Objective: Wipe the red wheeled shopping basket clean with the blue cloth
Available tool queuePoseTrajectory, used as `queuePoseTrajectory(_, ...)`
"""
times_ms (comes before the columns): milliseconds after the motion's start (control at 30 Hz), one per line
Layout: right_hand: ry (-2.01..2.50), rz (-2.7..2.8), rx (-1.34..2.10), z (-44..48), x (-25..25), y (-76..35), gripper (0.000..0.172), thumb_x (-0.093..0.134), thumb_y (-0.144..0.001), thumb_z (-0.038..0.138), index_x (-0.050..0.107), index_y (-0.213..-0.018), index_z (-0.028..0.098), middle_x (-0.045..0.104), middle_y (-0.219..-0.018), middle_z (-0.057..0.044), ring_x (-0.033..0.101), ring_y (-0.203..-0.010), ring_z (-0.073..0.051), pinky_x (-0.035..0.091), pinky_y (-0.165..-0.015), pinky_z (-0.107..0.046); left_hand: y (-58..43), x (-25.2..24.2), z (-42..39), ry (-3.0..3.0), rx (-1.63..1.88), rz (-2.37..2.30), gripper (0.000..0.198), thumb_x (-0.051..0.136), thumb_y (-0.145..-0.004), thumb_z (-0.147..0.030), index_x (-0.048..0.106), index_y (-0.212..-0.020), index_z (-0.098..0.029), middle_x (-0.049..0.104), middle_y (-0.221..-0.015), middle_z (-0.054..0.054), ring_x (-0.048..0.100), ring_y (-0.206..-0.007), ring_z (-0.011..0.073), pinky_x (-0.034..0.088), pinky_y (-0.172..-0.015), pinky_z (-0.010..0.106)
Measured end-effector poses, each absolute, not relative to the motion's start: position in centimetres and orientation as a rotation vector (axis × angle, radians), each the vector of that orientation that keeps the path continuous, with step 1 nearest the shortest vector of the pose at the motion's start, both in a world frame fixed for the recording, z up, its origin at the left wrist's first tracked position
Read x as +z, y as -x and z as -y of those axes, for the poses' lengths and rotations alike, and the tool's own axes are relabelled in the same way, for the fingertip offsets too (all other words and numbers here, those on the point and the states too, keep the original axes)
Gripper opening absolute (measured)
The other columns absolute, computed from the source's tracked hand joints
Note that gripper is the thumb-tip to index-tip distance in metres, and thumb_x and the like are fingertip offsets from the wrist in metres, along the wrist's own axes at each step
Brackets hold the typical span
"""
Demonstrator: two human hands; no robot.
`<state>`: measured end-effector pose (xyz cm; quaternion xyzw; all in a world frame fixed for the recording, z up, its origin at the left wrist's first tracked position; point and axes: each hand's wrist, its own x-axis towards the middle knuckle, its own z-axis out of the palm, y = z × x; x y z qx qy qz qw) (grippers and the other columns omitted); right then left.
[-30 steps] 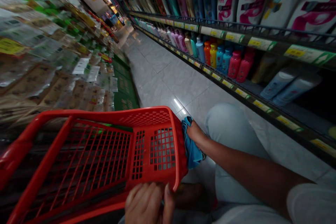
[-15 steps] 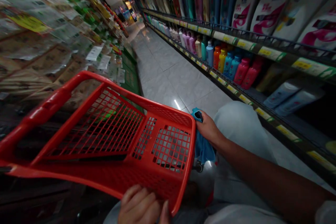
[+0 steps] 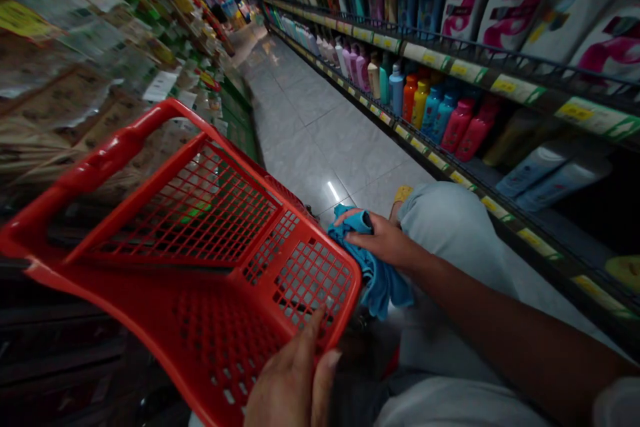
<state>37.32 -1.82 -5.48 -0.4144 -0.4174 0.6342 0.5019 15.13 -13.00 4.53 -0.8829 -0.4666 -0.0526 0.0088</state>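
1. We find the right grip pressed together on a blue cloth, with the fingers folded over the upper part of the cloth.
2. We find the left grip closed around the lower edge of a red plastic basket, with the fingers lying against its mesh wall.
3. We locate the blue cloth just beside the short end of the basket, in front of a bent knee in pale trousers.
4. We observe the basket tilted above a tiled floor.
5. We note a shelf of bottles on the right, and shelves of packets on the left.
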Motion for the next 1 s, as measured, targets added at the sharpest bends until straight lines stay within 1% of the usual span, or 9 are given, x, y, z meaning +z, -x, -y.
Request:
queuePoseTrajectory(67, 0.999, 1.047, 1.515, 1.8, -5.7, -36.4, 0.020, 0.066, -0.078, 0.023, 0.068, -0.098, 0.020, 0.071, -0.093, 0.000, 0.066, -0.088, -0.017, 0.052, -0.086, -0.032, -16.2, 4.0, 12.6, 2.763, -0.237, 1.529, 0.041, 0.039, -0.104, -0.035, 0.054, -0.138, -0.018, 0.078, -0.114, 0.006, 0.077, -0.097, 0.0171, 0.063, -0.078, 0.026)
queuePoseTrajectory(167, 1.263, 1.043, 1.587, 2.6, -7.2, -34.9, 0.003, 0.062, -0.078, 0.018, 0.062, -0.080, 0.020, 0.065, -0.075, 0.002, 0.060, -0.072, -0.015, 0.051, -0.074, -0.031, -17.3, 3.6, 11.7, 2.753, -0.366, 1.649, 0.040, 0.039, -0.104, -0.033, 0.055, -0.138, -0.021, 0.077, -0.119, 0.006, 0.076, -0.102, 0.0175, 0.062, -0.085, 0.026)
queuePoseTrajectory(233, 1.310, 1.055, 1.615, 3.2, -7.5, -34.2, 0.005, 0.061, -0.079, 0.017, 0.059, -0.076, 0.021, 0.062, -0.070, 0.003, 0.057, -0.068, -0.015, 0.050, -0.070, -0.029, -17.9, 3.6, 11.1, 2.749, -0.399, 1.765, 0.039, 0.039, -0.104, -0.035, 0.057, -0.136, -0.022, 0.077, -0.119, 0.007, 0.075, -0.104, 0.0182, 0.061, -0.087, 0.026)
queuePoseTrajectory(433, 0.840, 1.149, 1.405, 1.5, -4.3, -32.6, 0.013, 0.060, -0.083, 0.024, 0.062, -0.096, 0.021, 0.066, -0.093, 0.001, 0.063, -0.089, -0.016, 0.051, -0.089, -0.030, -18.3, 4.2, 9.7, 2.737, -0.196, 2.099, 0.045, 0.032, -0.105, -0.046, 0.066, -0.121, -0.022, 0.080, -0.082, 0.003, 0.077, -0.070, 0.0204, 0.054, -0.054, 0.025)
queuePoseTrajectory(533, 1.131, 1.105, 1.434, 1.1, -6.1, -31.7, 0.004, 0.060, -0.081, 0.019, 0.059, -0.085, 0.021, 0.064, -0.084, 0.001, 0.061, -0.082, -0.016, 0.051, -0.087, -0.032, -17.7, 3.9, 9.7, 2.649, -0.094, 2.116, 0.050, 0.032, -0.104, -0.050, 0.064, -0.126, -0.018, 0.079, -0.079, 0.006, 0.077, -0.068, 0.0233, 0.053, -0.053, 0.027)
queuePoseTrajectory(633, 1.433, 1.074, 1.541, 2.1, -8.4, -31.5, 0.013, 0.056, -0.080, 0.012, 0.053, -0.071, 0.021, 0.059, -0.069, 0.002, 0.056, -0.071, -0.015, 0.050, -0.078, -0.030, -17.2, 3.8, 10.0, 2.601, -0.077, 2.064, 0.052, 0.034, -0.103, -0.051, 0.060, -0.132, -0.017, 0.080, -0.086, 0.009, 0.077, -0.071, 0.0254, 0.054, -0.057, 0.030)
queuePoseTrajectory(767, 1.093, 1.098, 1.450, 2.6, -6.1, -31.9, 0.004, 0.056, -0.085, 0.020, 0.061, -0.086, 0.021, 0.066, -0.083, 0.001, 0.061, -0.078, -0.016, 0.051, -0.078, -0.029, -18.1, 4.6, 9.4, 2.616, 0.014, 2.246, 0.053, 0.033, -0.103, -0.050, 0.049, -0.140, -0.015, 0.079, -0.083, 0.007, 0.077, -0.070, 0.0235, 0.053, -0.056, 0.028)
queuePoseTrajectory(900, 0.890, 1.124, 1.287, 0.6, -4.5, -31.4, 0.016, 0.062, -0.082, 0.019, 0.064, -0.097, 0.023, 0.070, -0.102, -0.001, 0.064, -0.094, -0.017, 0.050, -0.092, -0.030, -18.9, 4.9, 8.7, 2.630, 0.089, 2.153, 0.044, 0.034, -0.103, -0.050, 0.060, -0.116, -0.016, 0.076, -0.071, 0.006, 0.074, -0.061, 0.0245, 0.049, -0.050, 0.029)
queuePoseTrajectory(1000, 1.291, 1.035, 1.419, -0.2, -8.0, -30.4, 0.008, 0.063, -0.079, 0.015, 0.061, -0.084, 0.022, 0.067, -0.085, -0.001, 0.063, -0.084, -0.019, 0.051, -0.087, -0.033, -18.1, 4.4, 9.2, 2.672, 0.051, 1.927, 0.041, 0.034, -0.104, -0.046, 0.060, -0.113, -0.016, 0.074, -0.068, 0.005, 0.072, -0.058, 0.0238, 0.050, -0.050, 0.030)
